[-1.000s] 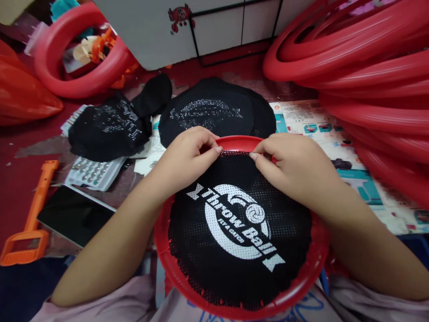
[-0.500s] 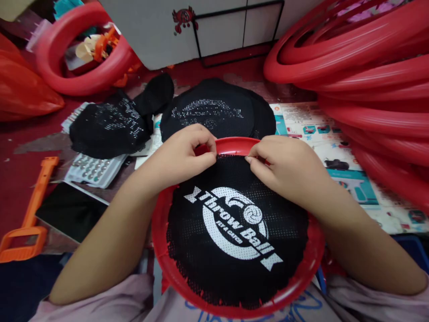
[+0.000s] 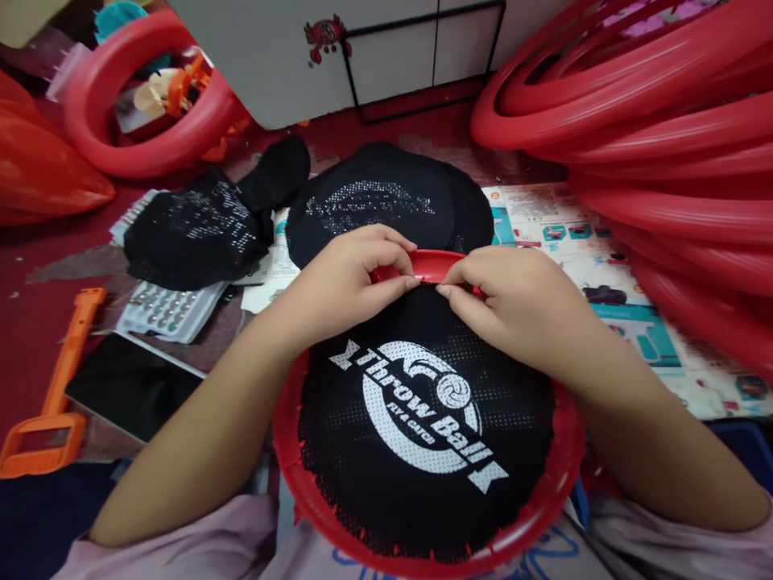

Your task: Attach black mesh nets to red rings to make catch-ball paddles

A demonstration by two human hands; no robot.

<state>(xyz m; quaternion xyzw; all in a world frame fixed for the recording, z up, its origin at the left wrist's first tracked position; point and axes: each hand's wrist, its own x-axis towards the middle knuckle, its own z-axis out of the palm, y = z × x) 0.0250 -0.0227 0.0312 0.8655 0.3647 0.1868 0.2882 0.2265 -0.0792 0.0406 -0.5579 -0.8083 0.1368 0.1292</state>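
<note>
A round red plastic frame [image 3: 561, 483] rests on my lap, tilted toward me. A black mesh disc [image 3: 374, 483] printed "Throw Ball" in white lies stretched inside it. My left hand [image 3: 344, 282] is closed, pinching the mesh edge against the far rim of the frame. My right hand [image 3: 513, 294] is closed too, pinching the same far edge right beside it. The fingertips of both hands nearly meet at the top of the rim.
More black mesh discs [image 3: 386, 193] and a crumpled pile of mesh [image 3: 193, 229] lie beyond. A calculator [image 3: 163, 310], a dark phone [image 3: 133, 387] and an orange handle [image 3: 57, 403] sit at left. Stacked red rings [image 3: 652, 121] fill the right; another red ring [image 3: 145, 137] lies far left.
Both hands have crept closer together along the far rim, and the left thumb now presses over the red rim. The frame has barely moved.
</note>
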